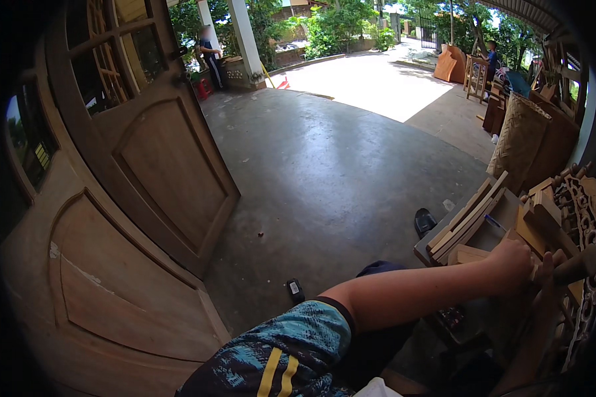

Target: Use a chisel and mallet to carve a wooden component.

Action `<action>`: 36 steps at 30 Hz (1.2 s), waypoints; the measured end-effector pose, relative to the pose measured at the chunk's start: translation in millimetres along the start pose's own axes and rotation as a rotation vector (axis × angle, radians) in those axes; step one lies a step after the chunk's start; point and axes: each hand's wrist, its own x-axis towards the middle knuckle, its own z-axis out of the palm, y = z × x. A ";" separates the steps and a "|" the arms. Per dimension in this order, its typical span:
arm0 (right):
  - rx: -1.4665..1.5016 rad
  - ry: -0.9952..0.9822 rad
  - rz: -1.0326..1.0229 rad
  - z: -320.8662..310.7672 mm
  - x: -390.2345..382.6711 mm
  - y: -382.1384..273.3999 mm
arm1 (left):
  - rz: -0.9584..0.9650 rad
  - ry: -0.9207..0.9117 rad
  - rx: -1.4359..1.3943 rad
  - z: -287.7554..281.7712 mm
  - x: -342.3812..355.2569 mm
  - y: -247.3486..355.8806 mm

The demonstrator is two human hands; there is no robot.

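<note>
Right up close, here's the sleeve (291, 351), blue and black with two yellow stripes, and out of it the bare left arm reaches across to the right. The left hand (513, 266) is closed in a fist over the woodwork; what it grips, I can't tell, the fingers hide it. Tight beside it comes the right hand (547, 272), fingers curled against a smooth brown wooden cylinder (578, 265); whether they wrap it fully, I can't say. So the cylinder sits at the far right, its round end pointing away from the fist.

Just by the fist lies a short pale wooden piece (469, 255), and beyond it long light-brown wooden strips (467, 217) lie side by side, a slim blue pen (493, 222) near them. Past the hands, carved brown openwork (588, 228) runs along the edge.

On the smooth grey floor (298, 165), a black slipper (425, 223) rests near the strips. Over on the left, a brown panelled wooden door (169, 165) stands ajar. Further off at right, a rolled, tan woven mat (518, 135) leans upright. And way out, past the bright paving (371, 86), one person in dark clothes (210, 61) stands by a white pillar (245, 40).
</note>
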 end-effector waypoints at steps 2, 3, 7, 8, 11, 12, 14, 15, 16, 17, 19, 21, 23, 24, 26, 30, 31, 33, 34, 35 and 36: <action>-0.014 0.030 -0.037 1.5 -1.1 -1.2 | 0.003 -0.038 0.012 1.5 0.5 -0.1; -0.014 0.015 -0.043 1.2 -1.4 -0.9 | 0.005 -0.021 0.001 2.3 0.8 -0.3; -0.005 0.000 -0.020 -3.1 0.4 6.2 | -0.003 0.045 -0.004 6.1 1.6 -1.1; -0.001 0.007 -0.002 -4.4 1.5 8.5 | 0.000 0.046 -0.004 6.8 1.8 -1.4; 0.095 0.005 -0.014 -5.4 4.4 12.6 | 0.007 0.040 -0.003 7.8 2.1 -2.0; 0.067 0.001 -0.015 -5.1 4.3 12.6 | 0.006 0.039 -0.004 7.8 2.2 -2.1; 0.017 -0.001 -0.027 -3.8 2.3 10.8 | 0.004 0.038 -0.006 7.5 2.3 -1.9; -0.003 0.008 -0.027 -3.2 0.9 9.3 | 0.004 0.035 -0.005 7.2 2.2 -1.7; -0.017 0.023 -0.034 -2.9 -0.5 7.4 | 0.004 0.032 -0.005 6.8 2.1 -1.4; -0.031 0.038 -0.041 -3.1 -1.7 5.6 | 0.005 0.028 -0.005 6.3 1.9 -1.1; -0.018 -0.011 0.010 -4.6 -2.9 3.2 | 0.005 0.030 0.005 5.3 1.4 -0.4; -0.014 -0.036 0.027 -6.9 -2.2 3.3 | 0.001 0.023 0.013 4.2 0.8 0.3; -0.032 -0.040 0.005 -8.9 -0.1 6.0 | -0.014 0.003 0.028 2.9 0.4 1.0; -0.017 -0.052 -0.002 -9.5 1.2 7.7 | -0.004 0.028 0.018 2.2 0.3 1.2; -0.013 -0.083 -0.024 -9.5 3.4 11.1 | -0.007 0.033 0.002 0.4 0.0 1.6; 0.012 -0.036 -0.016 -7.9 3.6 11.2 | 0.026 -0.044 0.045 -4.4 -0.4 2.1; -0.007 -0.047 0.029 -8.0 3.3 9.6 | 0.019 -0.044 0.041 -5.5 -0.5 2.3; 0.006 -0.040 0.082 -8.6 3.7 5.4 | 0.009 -0.046 0.033 -6.9 -0.6 2.7; 0.038 -0.021 0.091 -9.2 4.5 3.2 | 0.007 -0.050 0.027 -7.2 -0.7 2.8; 0.066 -0.005 0.083 -9.9 5.3 1.3 | 0.006 -0.055 0.021 -7.2 -0.9 2.8; 0.123 0.014 0.137 -10.6 6.1 -0.4 | 0.004 -0.045 0.014 -6.8 -1.0 2.7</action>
